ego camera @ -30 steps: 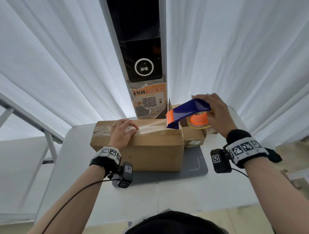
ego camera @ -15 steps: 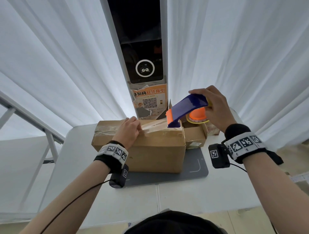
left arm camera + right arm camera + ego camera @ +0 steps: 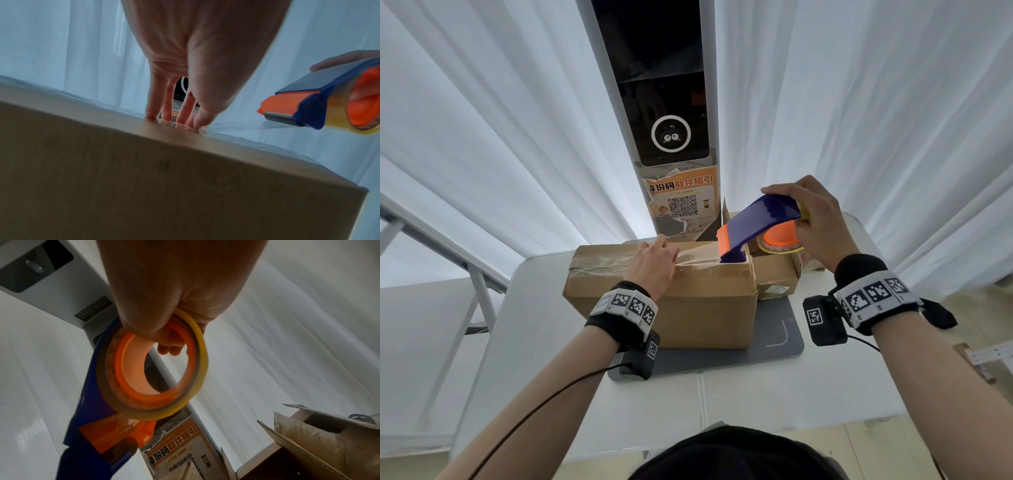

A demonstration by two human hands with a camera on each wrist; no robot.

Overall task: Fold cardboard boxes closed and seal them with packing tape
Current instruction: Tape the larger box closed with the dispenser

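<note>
A closed brown cardboard box (image 3: 688, 308) (image 3: 144, 178) sits on a grey mat (image 3: 774, 346), with clear tape (image 3: 702, 258) along its top seam. My left hand (image 3: 654, 263) (image 3: 176, 120) presses straight fingertips on the tape near the middle of the top. My right hand (image 3: 815, 222) (image 3: 164, 331) grips a blue and orange tape dispenser (image 3: 756, 226) (image 3: 320, 100) (image 3: 115, 402), tilted above the box's right end. A strip of tape (image 3: 236, 128) runs from the box to the dispenser. The yellowish tape roll (image 3: 156, 369) sits in the dispenser, fingers through its orange core.
A smaller open cardboard box (image 3: 777, 274) (image 3: 308, 443) stands just right of the big one. A tall grey kiosk (image 3: 664, 120) with a QR poster (image 3: 681, 202) rises behind the white table (image 3: 774, 394). White curtains hang all round. A metal frame (image 3: 448, 260) stands at left.
My right hand has lifted and tilted the dispenser at the box's right end. My left hand has slid right along the taped seam and turned fingertips down.
</note>
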